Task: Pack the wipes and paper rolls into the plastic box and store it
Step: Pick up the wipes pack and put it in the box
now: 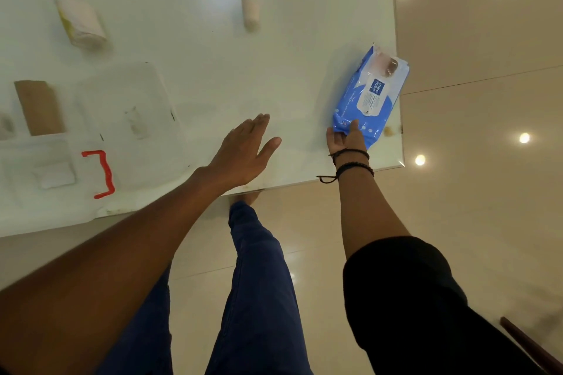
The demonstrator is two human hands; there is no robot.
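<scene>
A blue pack of wipes (pixel 371 94) lies at the right edge of the white glossy table (pixel 213 39), and my right hand (pixel 345 138) grips its near end. My left hand (pixel 243 151) hovers flat and open over the table's front, fingers spread, holding nothing. A clear plastic box (pixel 128 106) sits at the left, with its clear lid and red latch (pixel 102 173) in front of it. A wrapped paper roll (pixel 80 23) lies at the back left. A smaller white roll (pixel 251 11) stands at the back centre. A brown cardboard piece (pixel 39 106) lies at the far left.
The table's front edge (pixel 304 183) runs just past my wrists, and its right edge sits under the wipes pack. Beige tiled floor (pixel 472 70) with light reflections lies to the right. My legs in blue trousers (pixel 259 268) stand below the table edge.
</scene>
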